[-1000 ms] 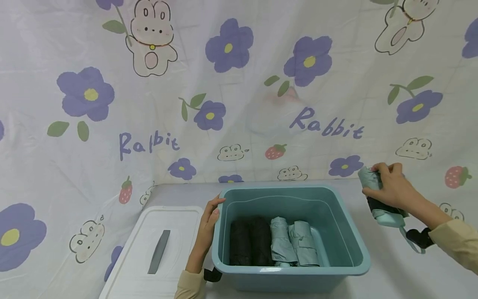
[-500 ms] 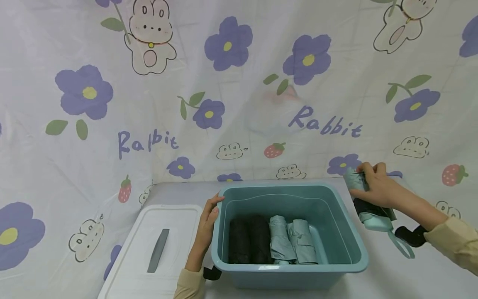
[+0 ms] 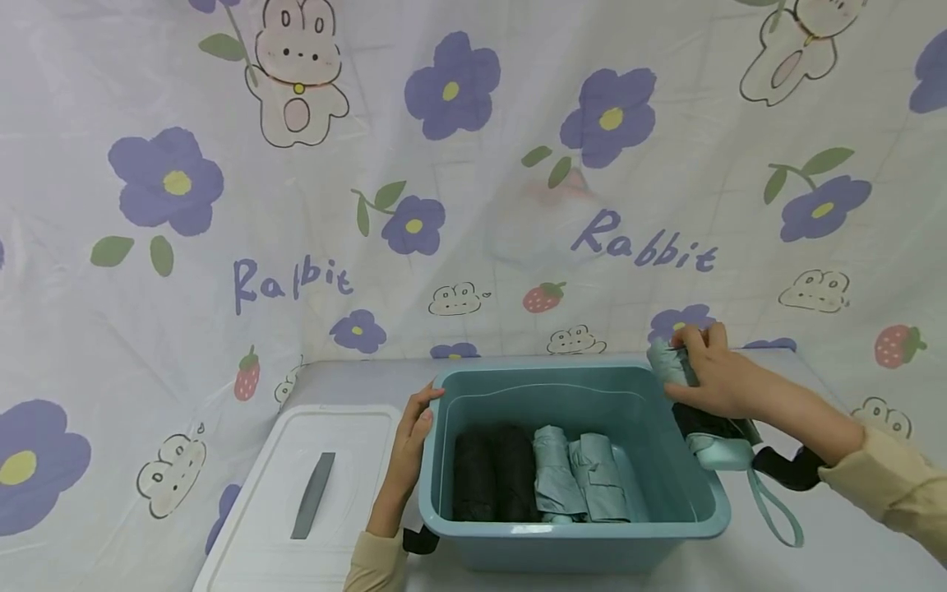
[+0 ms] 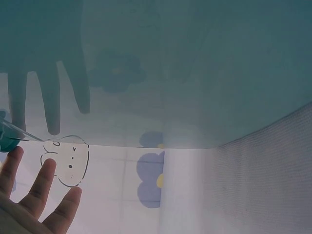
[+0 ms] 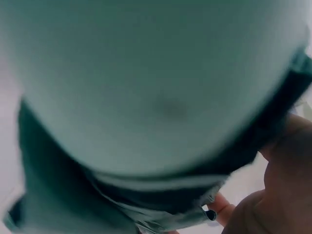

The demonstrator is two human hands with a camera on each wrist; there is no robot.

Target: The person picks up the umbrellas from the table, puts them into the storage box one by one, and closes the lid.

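Note:
My right hand (image 3: 713, 378) grips a folded light teal umbrella (image 3: 721, 454) by its rolled canopy, over the right rim of a teal plastic bin (image 3: 562, 531). The umbrella is tilted, with its handle end toward me and a wrist strap (image 3: 777, 514) hanging down. Its rounded handle end fills much of the right wrist view. Inside the bin, two black rolled umbrellas (image 3: 473, 477) lie at the left beside two light teal ones (image 3: 560, 475). My left hand (image 3: 410, 440) rests against the bin's left rim, its fingers (image 4: 41, 187) spread along the outer wall.
A white lid (image 3: 251, 501) with a grey handle (image 3: 314, 496) lies left of the bin. Behind the table hangs a pale curtain (image 3: 488, 197) printed with flowers and rabbits. The bin floor (image 3: 638, 485) shows bare right of the teal umbrellas.
My right hand has carried the teal umbrella leftward, from beside the bin to over its right rim. The left hand and the umbrellas in the bin have stayed in place.

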